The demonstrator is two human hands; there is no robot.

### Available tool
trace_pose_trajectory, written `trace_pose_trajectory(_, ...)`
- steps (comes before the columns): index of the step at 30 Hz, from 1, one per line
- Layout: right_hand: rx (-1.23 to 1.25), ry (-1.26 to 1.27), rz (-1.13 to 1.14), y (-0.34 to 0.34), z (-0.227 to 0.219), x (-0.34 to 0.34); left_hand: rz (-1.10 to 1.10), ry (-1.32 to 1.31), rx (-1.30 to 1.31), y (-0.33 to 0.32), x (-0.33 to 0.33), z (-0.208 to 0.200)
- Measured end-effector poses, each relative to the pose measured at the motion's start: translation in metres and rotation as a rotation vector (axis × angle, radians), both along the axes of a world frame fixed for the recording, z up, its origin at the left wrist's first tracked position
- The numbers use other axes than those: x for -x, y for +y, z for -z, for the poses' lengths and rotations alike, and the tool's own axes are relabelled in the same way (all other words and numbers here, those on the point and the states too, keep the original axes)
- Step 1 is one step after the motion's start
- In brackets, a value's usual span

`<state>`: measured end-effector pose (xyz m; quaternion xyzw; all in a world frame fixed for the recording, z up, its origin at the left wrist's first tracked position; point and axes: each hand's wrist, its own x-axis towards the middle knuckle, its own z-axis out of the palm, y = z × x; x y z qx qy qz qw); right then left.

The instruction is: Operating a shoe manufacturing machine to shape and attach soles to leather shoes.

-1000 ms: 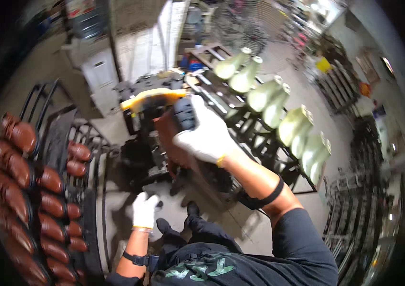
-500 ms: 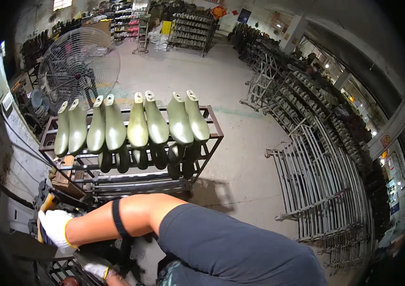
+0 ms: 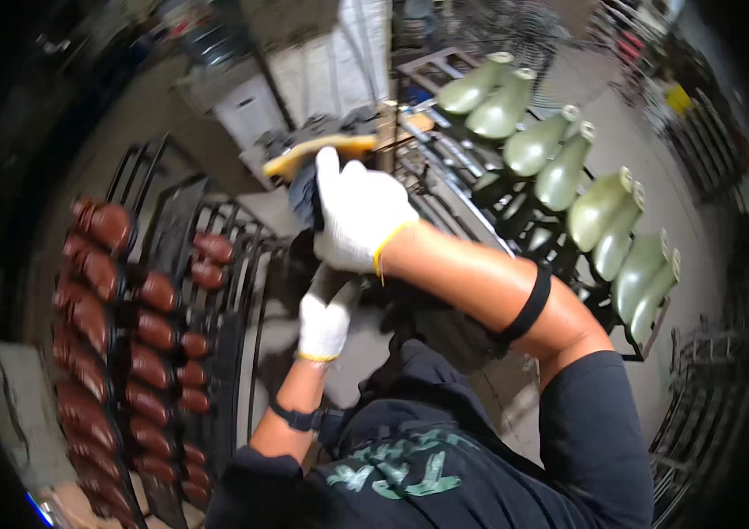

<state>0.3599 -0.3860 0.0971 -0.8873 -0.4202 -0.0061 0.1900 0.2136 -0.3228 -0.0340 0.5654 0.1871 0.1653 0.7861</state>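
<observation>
My right hand, in a white knit glove with a yellow cuff, is closed round a dark blue-grey piece, its kind unclear. The piece lies against a curved yellow edge on a dark machine. Lower and nearer, my left hand, gloved alike, is closed, its fingers pointing up under the right hand. A greyish shape shows at its fingertips, but blur and shadow hide what it is. Olive-green boot lasts stand in pairs along a metal rack to the right.
At left, reddish-brown glossy shoes fill a dark rack in several rows. A white cabinet stands behind the machine. Beyond the lasts are a large wire fan and more metal racks at far right.
The view has swung left and down, so the rack of brown shoes now shows and the lasts sit at right. My right hand stays by the yellow edge; my left is now fully visible.
</observation>
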Motion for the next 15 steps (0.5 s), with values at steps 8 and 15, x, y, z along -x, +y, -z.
trace_pose_trajectory(8,0.06,0.189,-0.056,-0.001,-0.002,0.013,-0.282,-0.202,0.329,0.06,-0.004,0.054)
trace_pose_trajectory(15,-0.739,1.43,-0.021,-0.025,0.092,0.04,-0.199,0.097,0.155,0.079,-0.013,0.046)
